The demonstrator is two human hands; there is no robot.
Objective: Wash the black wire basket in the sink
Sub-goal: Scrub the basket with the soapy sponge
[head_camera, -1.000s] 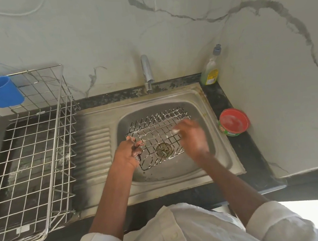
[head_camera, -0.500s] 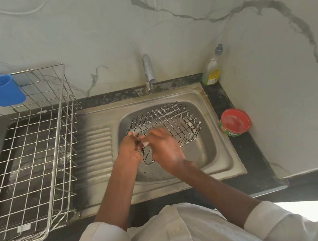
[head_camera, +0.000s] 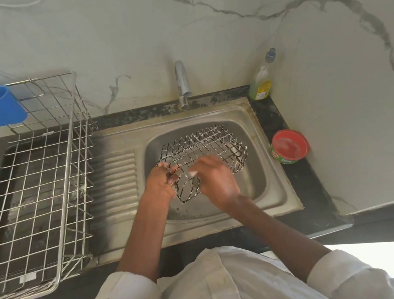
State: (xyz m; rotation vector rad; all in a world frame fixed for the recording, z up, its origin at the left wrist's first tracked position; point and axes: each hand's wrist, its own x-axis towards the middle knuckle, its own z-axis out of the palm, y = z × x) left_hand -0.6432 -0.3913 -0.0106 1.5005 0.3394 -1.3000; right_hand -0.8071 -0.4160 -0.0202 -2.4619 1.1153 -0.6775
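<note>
Basket now tipped up in sink, left hand gripping its edge, right hand moved to near corner pinching something pale, scrubbing midway.

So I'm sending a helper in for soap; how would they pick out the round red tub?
Start at the steel sink and go to its right rim, onto the black counter. The round red tub sits there, nearer than the tall green bottle in the corner; it alone is low, wide and red-topped.

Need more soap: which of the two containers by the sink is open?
The red tub on the counter, lidless; the green bottle behind it is capped.
</note>
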